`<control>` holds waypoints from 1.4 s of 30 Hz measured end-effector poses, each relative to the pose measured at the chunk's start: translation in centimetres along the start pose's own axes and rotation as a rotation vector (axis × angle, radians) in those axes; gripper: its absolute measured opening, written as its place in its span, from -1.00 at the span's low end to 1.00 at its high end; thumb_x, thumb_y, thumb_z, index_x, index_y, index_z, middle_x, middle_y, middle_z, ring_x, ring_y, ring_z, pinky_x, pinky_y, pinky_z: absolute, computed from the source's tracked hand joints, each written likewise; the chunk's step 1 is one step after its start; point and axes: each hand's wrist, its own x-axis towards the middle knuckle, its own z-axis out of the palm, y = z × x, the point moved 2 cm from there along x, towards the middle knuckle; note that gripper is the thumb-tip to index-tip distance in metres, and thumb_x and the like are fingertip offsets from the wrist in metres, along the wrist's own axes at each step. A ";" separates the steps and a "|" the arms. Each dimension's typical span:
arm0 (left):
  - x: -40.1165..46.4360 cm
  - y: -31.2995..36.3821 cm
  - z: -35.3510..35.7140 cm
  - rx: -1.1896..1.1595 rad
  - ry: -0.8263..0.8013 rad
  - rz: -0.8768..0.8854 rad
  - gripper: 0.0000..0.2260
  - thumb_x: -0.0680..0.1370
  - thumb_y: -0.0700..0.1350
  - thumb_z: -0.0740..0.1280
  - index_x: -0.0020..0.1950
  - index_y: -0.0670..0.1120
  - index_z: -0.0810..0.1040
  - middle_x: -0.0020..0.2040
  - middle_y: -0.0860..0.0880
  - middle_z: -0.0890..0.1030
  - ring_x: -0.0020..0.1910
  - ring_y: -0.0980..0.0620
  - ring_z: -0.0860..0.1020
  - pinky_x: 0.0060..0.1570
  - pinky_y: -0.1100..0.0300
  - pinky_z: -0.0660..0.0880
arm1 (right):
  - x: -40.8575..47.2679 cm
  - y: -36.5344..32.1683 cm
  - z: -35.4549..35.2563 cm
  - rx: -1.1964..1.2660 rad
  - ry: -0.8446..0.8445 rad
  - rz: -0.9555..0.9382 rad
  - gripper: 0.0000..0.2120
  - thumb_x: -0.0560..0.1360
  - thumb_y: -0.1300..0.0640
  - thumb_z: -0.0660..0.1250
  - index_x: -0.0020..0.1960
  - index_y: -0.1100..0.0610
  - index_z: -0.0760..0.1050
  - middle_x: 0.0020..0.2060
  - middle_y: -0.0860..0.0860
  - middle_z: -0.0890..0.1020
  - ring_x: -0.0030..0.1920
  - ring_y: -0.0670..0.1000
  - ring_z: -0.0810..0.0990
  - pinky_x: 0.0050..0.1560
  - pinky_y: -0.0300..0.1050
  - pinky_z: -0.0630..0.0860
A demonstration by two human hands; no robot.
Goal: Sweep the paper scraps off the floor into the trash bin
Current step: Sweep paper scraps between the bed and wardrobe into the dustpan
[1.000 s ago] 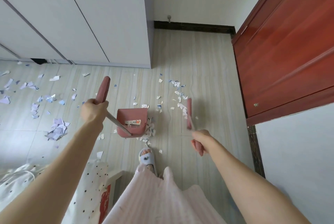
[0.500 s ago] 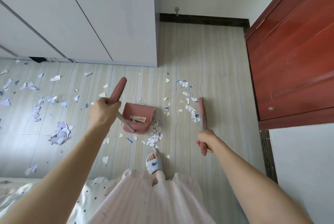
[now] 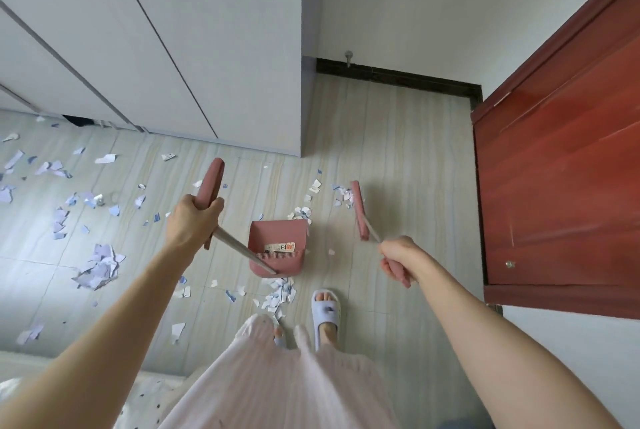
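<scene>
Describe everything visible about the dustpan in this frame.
The dustpan is a dusty-pink plastic scoop standing on the tiled floor, with a comb-like ridge and a printed label inside. A slim metal pole rises from it to a pink grip, which the left hand holds. Paper scraps lie at its far edge and more near the slipper; the pan itself looks nearly bare.

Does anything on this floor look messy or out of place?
Yes. Torn white and lilac paper scraps litter the pale tiled floor, mostly at left and around the pink plastic dustpan, which holds almost none.
</scene>
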 end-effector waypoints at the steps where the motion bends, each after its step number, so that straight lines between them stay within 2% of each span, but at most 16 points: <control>1: 0.1 0.2 0.3 0.006 0.022 -0.011 -0.73 0.53 -0.05 0.28 0.04 -0.26 0.49 -0.19 -0.23 0.62 -0.33 -0.19 0.55 -0.38 0.13 0.42 | 1.1 -0.7 -0.8 -0.041 0.024 -0.009 -0.80 0.48 0.38 0.01 -0.24 0.38 0.37 -0.67 0.20 0.42 -0.69 -0.01 0.38 -0.58 -0.36 0.30; 3: 0.4 0.8 0.9 0.043 0.065 -0.012 -0.72 0.53 0.00 0.28 0.01 -0.23 0.49 -0.15 -0.25 0.65 -0.21 -0.25 0.63 -0.32 0.09 0.47 | 3.3 -1.7 -2.1 -0.082 0.055 -0.004 -0.77 0.47 0.36 0.00 -0.30 0.38 0.34 -0.69 0.23 0.42 -0.62 0.03 0.42 -0.49 -0.29 0.35; 6: 1.0 2.1 2.2 0.082 0.099 0.002 -0.74 0.53 0.00 0.27 -0.03 -0.21 0.48 -0.17 -0.21 0.65 -0.25 -0.23 0.63 -0.34 0.08 0.48 | 6.1 -2.8 -3.8 -0.098 0.061 0.022 -0.73 0.47 0.35 -0.01 -0.36 0.35 0.32 -0.70 0.22 0.42 -0.51 0.09 0.43 -0.37 -0.20 0.36; 9: 1.7 2.8 3.3 0.111 0.136 -0.010 -0.79 0.53 -0.05 0.26 -0.04 -0.21 0.48 -0.17 -0.19 0.64 -0.23 -0.20 0.61 -0.27 0.03 0.50 | 8.7 -4.6 -4.8 -0.133 0.060 0.027 -0.71 0.52 0.34 -0.01 -0.36 0.36 0.30 -0.79 0.16 0.37 -0.56 0.08 0.43 -0.46 -0.28 0.34; 12: 2.0 2.1 3.6 0.078 0.152 -0.059 -0.81 0.52 -0.08 0.27 -0.02 -0.21 0.48 -0.18 -0.20 0.64 -0.20 -0.19 0.62 -0.33 0.08 0.46 | 9.0 -6.4 -4.1 -0.211 0.002 0.016 -0.76 0.48 0.43 0.00 -0.34 0.40 0.27 -0.81 0.13 0.36 -0.63 0.04 0.45 -0.58 -0.36 0.33; 16: 2.2 1.0 3.6 -0.045 0.180 -0.126 -0.86 0.51 -0.13 0.30 -0.04 -0.20 0.48 -0.18 -0.19 0.66 -0.10 -0.18 0.64 -0.16 -0.08 0.55 | 6.6 -7.9 -2.1 -0.342 -0.099 -0.026 -0.80 0.50 0.40 0.00 -0.28 0.34 0.27 -0.82 0.10 0.36 -0.33 0.09 0.54 -0.45 -0.24 0.40; 19: 2.1 1.4 3.4 -0.135 0.213 -0.152 -0.93 0.52 -0.16 0.29 -0.12 -0.13 0.44 -0.19 -0.18 0.65 -0.12 -0.15 0.66 -0.23 0.02 0.51 | 4.8 -8.4 -1.1 -0.447 -0.158 -0.052 -0.84 0.52 0.32 0.02 -0.10 0.34 0.35 -0.82 0.07 0.37 -0.46 0.01 0.49 -0.44 -0.25 0.38; 22: 2.3 1.9 2.9 -0.159 0.240 -0.162 -0.91 0.52 -0.14 0.29 -0.05 -0.14 0.45 -0.24 -0.12 0.64 -0.14 -0.13 0.66 -0.25 0.06 0.48 | 5.0 -9.7 -2.0 -0.514 -0.187 -0.080 -0.72 0.54 0.27 0.05 -0.31 0.32 0.37 -0.68 0.13 0.46 -0.63 -0.02 0.44 -0.53 -0.34 0.34; 25: 2.3 2.1 2.3 -0.179 0.259 -0.168 -0.94 0.51 -0.14 0.28 -0.08 -0.12 0.44 -0.25 -0.10 0.63 -0.14 -0.09 0.66 -0.21 0.04 0.49 | 5.7 -11.3 -3.7 -0.428 -0.179 -0.095 -0.67 0.58 0.21 0.10 -0.33 0.27 0.38 -0.43 0.17 0.44 -0.53 0.01 0.39 -0.42 -0.20 0.33; 27: 2.1 2.1 2.0 -0.192 0.278 -0.171 -0.95 0.50 -0.15 0.28 -0.12 -0.11 0.44 -0.24 -0.12 0.63 -0.15 -0.10 0.66 -0.24 0.06 0.47 | 5.5 -12.2 -4.2 -0.443 -0.137 -0.118 -0.67 0.58 0.19 0.12 -0.34 0.25 0.39 -0.45 0.14 0.44 -0.51 0.01 0.38 -0.42 -0.19 0.33; 29: 1.9 1.8 1.7 -0.205 0.297 -0.180 -0.92 0.50 -0.16 0.28 -0.06 -0.15 0.45 -0.20 -0.16 0.64 -0.14 -0.11 0.66 -0.30 0.10 0.45 | 5.3 -13.1 -3.9 -0.531 -0.112 -0.146 -0.67 0.57 0.22 0.08 -0.34 0.25 0.38 -0.52 0.13 0.46 -0.59 0.01 0.40 -0.52 -0.32 0.32; 32: 1.7 0.7 1.2 -0.210 0.327 -0.214 -0.91 0.49 -0.15 0.28 -0.05 -0.15 0.46 -0.19 -0.17 0.65 -0.15 -0.11 0.65 -0.31 0.11 0.43 | 5.7 -14.5 -2.5 -0.629 -0.073 -0.161 -0.83 0.53 0.29 0.04 -0.20 0.24 0.34 -0.79 0.04 0.40 -0.76 -0.07 0.40 -0.72 -0.48 0.19; 34: 1.4 -0.1 0.8 -0.224 0.331 -0.230 -0.96 0.49 -0.16 0.27 -0.11 -0.12 0.44 -0.19 -0.17 0.65 -0.16 -0.10 0.65 -0.35 0.13 0.42 | 5.8 -14.9 -1.6 -0.661 -0.042 -0.185 -0.84 0.52 0.33 0.04 -0.18 0.26 0.36 -0.79 0.04 0.41 -0.69 -0.06 0.44 -0.69 -0.45 0.22; 38: 0.3 -2.6 0.0 -0.265 0.329 -0.304 -0.93 0.47 -0.19 0.26 -0.20 -0.10 0.41 -0.26 -0.14 0.64 -0.32 -0.07 0.62 -0.48 0.20 0.36 | 6.3 -14.2 0.7 -0.622 -0.041 -0.182 -0.77 0.52 0.36 0.04 -0.29 0.26 0.30 -0.49 0.12 0.49 -0.52 0.01 0.46 -0.46 -0.23 0.37; 40: -0.2 -3.5 -0.3 -0.341 0.303 -0.347 -0.94 0.45 -0.22 0.24 -0.22 -0.16 0.41 -0.29 -0.16 0.62 -0.51 -0.01 0.56 -0.57 0.25 0.34 | 6.1 -13.2 1.6 -0.618 -0.056 -0.152 -0.75 0.52 0.36 0.04 -0.32 0.26 0.29 -0.55 0.13 0.49 -0.51 0.02 0.44 -0.44 -0.22 0.37; 42: -0.5 -4.2 -0.6 -0.441 0.289 -0.375 -0.93 0.46 -0.26 0.22 -0.22 -0.19 0.38 -0.36 -0.17 0.51 -0.62 0.06 0.53 -0.66 0.33 0.34 | 5.1 -12.1 2.7 -0.625 -0.088 -0.133 -0.74 0.52 0.36 0.04 -0.33 0.26 0.27 -0.73 0.09 0.44 -0.53 0.01 0.44 -0.43 -0.22 0.37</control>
